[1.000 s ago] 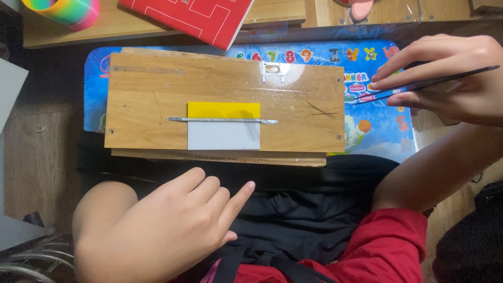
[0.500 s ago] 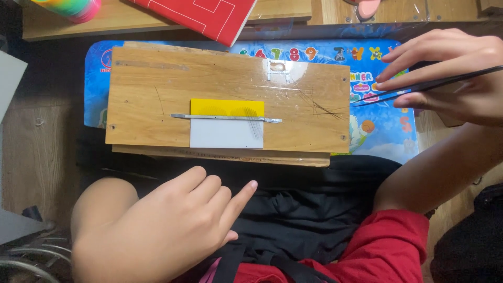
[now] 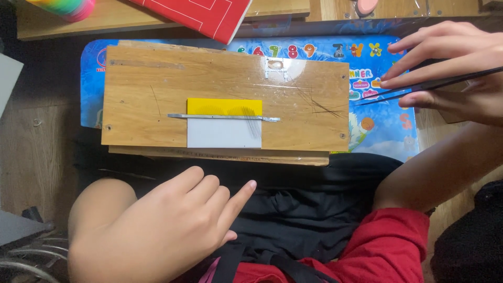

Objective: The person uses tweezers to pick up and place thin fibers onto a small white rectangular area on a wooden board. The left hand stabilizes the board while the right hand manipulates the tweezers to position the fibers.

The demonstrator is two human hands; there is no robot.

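Note:
A wooden board (image 3: pixel 157 89) lies across a blue children's mat (image 3: pixel 377 126) in front of me. On the board sits a small card, yellow above and white below (image 3: pixel 224 133), with a thin metal strip (image 3: pixel 220 117) laid across it and fine dark strands at its right side. My right hand (image 3: pixel 461 68) hovers at the right over the mat and holds black tweezers (image 3: pixel 419 87) whose tips point left toward the board. My left hand (image 3: pixel 167 225) rests low over my lap, fingers loosely spread, holding nothing.
A red book (image 3: pixel 201 15) and a rainbow-coloured toy (image 3: pixel 65 6) lie on a wooden shelf at the top. Black cloth and a red sleeve (image 3: pixel 387 241) cover my lap. Metal wire parts (image 3: pixel 21 257) show at the lower left.
The view has shifted slightly. My right hand with the tweezers has drifted a little to the right and up. My left hand has stayed in place.

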